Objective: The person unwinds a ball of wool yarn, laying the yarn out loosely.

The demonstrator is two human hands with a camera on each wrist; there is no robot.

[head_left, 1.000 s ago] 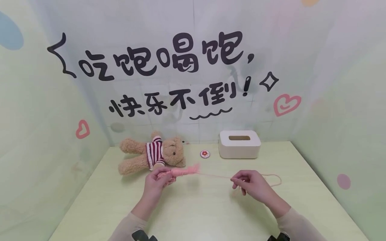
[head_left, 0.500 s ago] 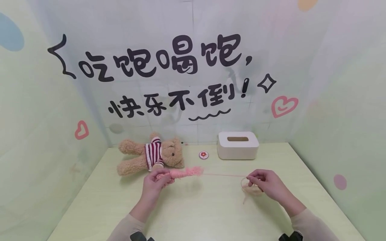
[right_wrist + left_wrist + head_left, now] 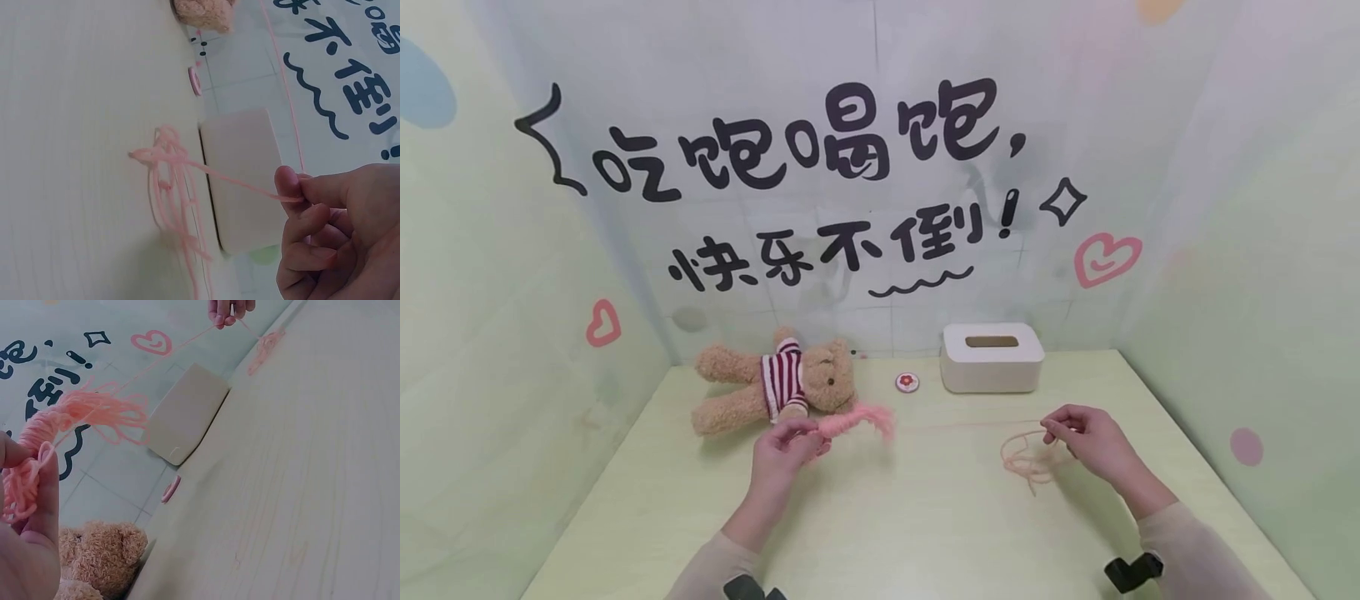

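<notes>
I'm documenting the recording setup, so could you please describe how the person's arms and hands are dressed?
The left sleeve and right sleeve are plain, pale beige. A blocky black device shows beside the left one, a similar device beside the right. The left hand and right hand are gloveless.

Yarn bundle (image 3: 842, 423): pink. Teddy bear (image 3: 823, 379): light brown; shirt (image 3: 782, 383) striped maroon and white. Badge (image 3: 907, 382): red flower on white. Tissue box (image 3: 992, 372): white. Tabletop (image 3: 880, 517): pale yellow-green, faint grain. Back wall (image 3: 700, 67): pale grey, black lettering (image 3: 854, 250).
</notes>
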